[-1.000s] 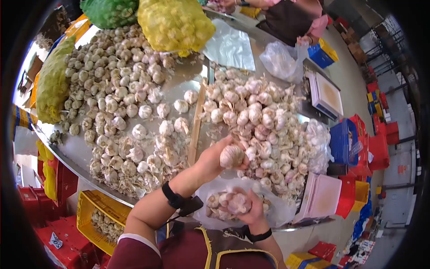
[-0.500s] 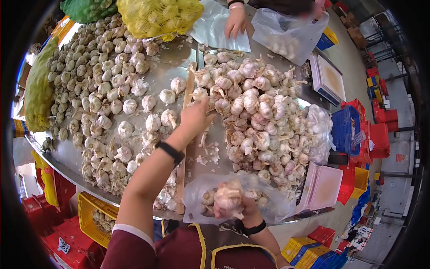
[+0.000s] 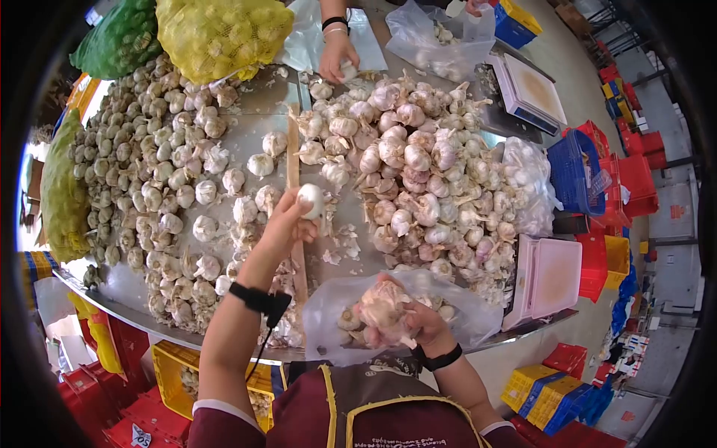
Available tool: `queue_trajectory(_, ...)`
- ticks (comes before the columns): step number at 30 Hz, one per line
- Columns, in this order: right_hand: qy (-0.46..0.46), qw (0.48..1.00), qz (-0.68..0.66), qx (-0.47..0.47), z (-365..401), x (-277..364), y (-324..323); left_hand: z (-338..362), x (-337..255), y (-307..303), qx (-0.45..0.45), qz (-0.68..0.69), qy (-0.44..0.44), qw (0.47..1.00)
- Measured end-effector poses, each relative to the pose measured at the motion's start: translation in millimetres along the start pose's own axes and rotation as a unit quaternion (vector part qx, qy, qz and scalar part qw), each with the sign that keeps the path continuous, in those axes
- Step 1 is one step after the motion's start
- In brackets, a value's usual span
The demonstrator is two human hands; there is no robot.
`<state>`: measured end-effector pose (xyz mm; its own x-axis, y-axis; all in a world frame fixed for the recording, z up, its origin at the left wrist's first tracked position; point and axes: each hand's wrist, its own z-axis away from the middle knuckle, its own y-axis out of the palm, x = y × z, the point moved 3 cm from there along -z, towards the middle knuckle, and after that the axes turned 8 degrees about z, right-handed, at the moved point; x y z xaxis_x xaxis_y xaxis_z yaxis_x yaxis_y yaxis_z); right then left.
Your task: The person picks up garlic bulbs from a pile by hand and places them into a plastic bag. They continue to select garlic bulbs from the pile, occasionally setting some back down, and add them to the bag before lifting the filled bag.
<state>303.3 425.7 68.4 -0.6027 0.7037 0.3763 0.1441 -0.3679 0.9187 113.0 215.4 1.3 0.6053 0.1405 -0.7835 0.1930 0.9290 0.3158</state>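
Observation:
My left hand (image 3: 284,224) is closed around a smooth white garlic bulb (image 3: 311,201), above the wooden strip (image 3: 293,149) that divides the metal table. Near the table's front edge, my right hand (image 3: 418,325) holds a large garlic bulb (image 3: 385,308) with loose, papery skin. Beneath it lies a clear plastic bag (image 3: 328,306) with several bulbs inside. A big heap of garlic (image 3: 418,172) rises to the right of the strip. More bulbs (image 3: 179,179) spread over the left side.
At the back, a co-worker's hand (image 3: 337,56) touches a bulb beside a plastic bag (image 3: 441,45). Yellow (image 3: 224,33) and green (image 3: 123,37) net sacks stand back left. Two scales (image 3: 530,89) (image 3: 549,280) sit at the right, past them a blue basket (image 3: 575,172).
My left hand has moved down and left from the heap's edge and now has a white bulb in it. My right hand still holds its bulb. The co-worker's hand has moved left to a bulb.

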Motion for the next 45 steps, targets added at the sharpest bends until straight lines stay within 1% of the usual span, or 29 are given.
queue_trajectory(2,-0.012,1.000,0.024,-0.015,2.5,-1.9,2.5,34.3,-7.6,10.2,0.130,0.218,0.028,0.967)
queue_trajectory(3,-0.022,0.998,0.047,-0.038,4.3,-2.3,3.2,52.1,-17.7,16.8,0.132,0.213,0.031,0.968)
queue_trajectory(5,-0.032,0.997,0.062,-0.023,7.5,-2.6,6.6,84.3,-34.8,37.7,0.216,0.328,-0.019,0.919)
queue_trajectory(8,-0.055,0.995,0.075,-0.025,15.8,-8.6,12.2,94.5,-21.4,43.8,0.225,0.295,-0.019,0.929)
queue_trajectory(10,-0.077,0.994,0.073,-0.040,22.6,-12.3,15.6,103.0,-17.4,55.4,0.220,0.244,-0.031,0.944)
queue_trajectory(13,-0.127,0.986,0.092,-0.048,38.5,-15.7,17.7,129.0,-19.8,82.2,0.185,0.048,0.000,0.982)
queue_trajectory(14,-0.134,0.984,0.091,-0.072,47.8,-17.6,11.0,131.8,-11.8,88.0,0.196,0.040,-0.004,0.980)
queue_trajectory(15,-0.141,0.981,0.089,-0.096,56.5,-18.0,10.1,134.1,-7.2,94.0,0.202,-0.067,0.076,0.974)
queue_trajectory(16,-0.154,0.979,0.088,-0.101,66.2,-18.0,11.6,137.1,-5.2,101.0,0.205,-0.170,0.157,0.951)
queue_trajectory(18,-0.170,0.969,0.089,-0.156,84.3,-16.1,13.0,144.8,-0.3,118.5,0.227,-0.202,0.149,0.941)
queue_trajectory(19,-0.209,0.964,0.115,-0.118,93.4,-17.5,5.7,149.8,2.4,128.4,0.228,-0.238,0.140,0.934)
queue_trajectory(20,-0.215,0.963,0.110,-0.119,102.0,-20.4,3.7,154.3,6.2,133.8,0.227,-0.273,0.131,0.926)
queue_trajectory(21,-0.236,0.960,0.080,-0.126,109.8,-22.0,1.6,145.4,26.7,132.3,0.246,-0.327,0.139,0.902)
queue_trajectory(22,-0.255,0.957,0.052,-0.131,116.6,-22.1,-1.0,143.5,36.4,131.8,0.246,-0.331,0.138,0.900)
queue_trajectory(24,-0.260,0.955,0.052,-0.130,128.1,-25.9,-3.5,143.1,52.6,131.6,0.257,-0.481,0.178,0.819)
queue_trajectory(25,-0.262,0.953,0.038,-0.148,132.7,-28.2,-4.0,142.3,59.2,125.1,0.289,-0.516,0.239,0.770)
queue_trajectory(26,-0.264,0.950,0.025,-0.165,136.7,-29.6,-5.3,144.8,65.3,114.6,0.289,-0.518,0.242,0.768)
queue_trajectory(28,-0.265,0.953,0.027,-0.148,142.6,-33.8,-9.1,156.0,57.3,107.7,0.251,-0.578,0.293,0.719)
queue_trajectory(29,-0.250,0.955,0.022,-0.159,145.0,-37.6,-11.2,160.2,55.3,98.9,0.271,-0.608,0.190,0.722)
queue_trajectory(30,-0.234,0.957,0.016,-0.170,145.5,-39.8,-13.1,170.4,42.7,97.9,0.267,-0.610,0.191,0.721)
queue_trajectory(32,-0.218,0.961,0.019,-0.167,143.0,-39.7,-14.5,187.7,31.8,90.9,0.303,-0.698,0.104,0.641)
queue_trajectory(33,-0.204,0.964,0.022,-0.166,140.4,-39.1,-14.3,196.1,27.7,87.5,0.310,-0.695,0.155,0.630)
queue_trajectory(34,-0.199,0.966,0.024,-0.162,137.5,-37.1,-13.5,200.9,24.1,84.6,0.303,-0.695,0.155,0.633)
queue_trajectory(36,-0.151,0.970,0.070,-0.177,129.5,-32.5,-11.1,214.3,19.5,74.8,0.314,-0.775,0.028,0.548)
queue_trajectory(37,-0.146,0.972,0.072,-0.172,124.2,-28.3,-9.3,219.3,20.5,64.7,0.305,-0.768,0.101,0.555)
queue_trajectory(41,-0.069,0.971,0.173,-0.152,97.0,-12.6,3.1,231.8,16.0,58.6,0.317,-0.742,0.139,0.574)
queue_trajectory(43,-0.028,0.963,0.224,-0.149,80.1,-9.1,14.5,248.1,0.8,72.6,0.305,-0.716,0.218,0.589)
queue_trajectory(44,-0.024,0.962,0.225,-0.149,70.1,-8.6,16.2,253.6,-4.2,77.3,0.303,-0.715,0.218,0.591)
queue_trajectory(45,0.004,0.932,0.333,-0.142,59.4,-10.5,17.3,260.6,-10.3,82.6,0.307,-0.693,0.247,0.603)
